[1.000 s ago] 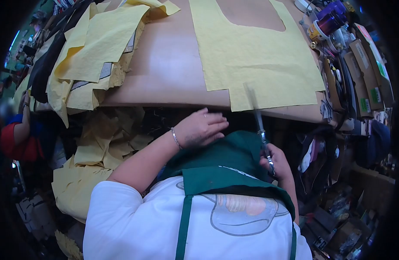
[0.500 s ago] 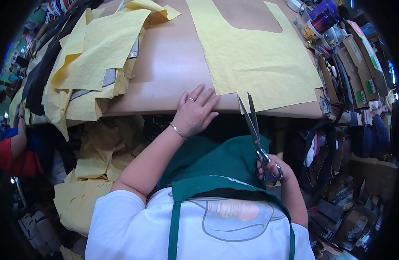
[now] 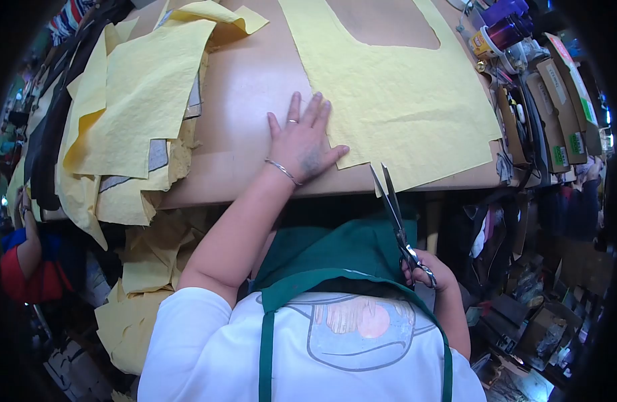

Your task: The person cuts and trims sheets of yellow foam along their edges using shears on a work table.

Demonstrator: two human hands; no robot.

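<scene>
My left hand (image 3: 305, 142) lies on the table with its fingers spread, its thumb and fingertips at the left edge of a large yellow sheet (image 3: 415, 114). That sheet has a curved cutout at its far side, and its near edge reaches over the table's front. In my right hand (image 3: 429, 271) is a pair of scissors (image 3: 397, 218), with fingers through the handle loops. The blades point away from me and stand slightly apart. Their tips are at the sheet's near edge, by a notched corner.
Stacked yellow sheets (image 3: 141, 100) lie on the left of the brown table (image 3: 245, 87). More yellow material (image 3: 144, 268) hangs or lies below. Boxes (image 3: 556, 100) and a labelled tub (image 3: 484, 44) line the right edge. Another person's red sleeve (image 3: 20, 264) is at far left.
My left hand has moved farther onto the table, its fingers spreading along the sheet's left edge. The scissors stay near the sheet's front edge, blades slightly closer together. The camera view has shifted.
</scene>
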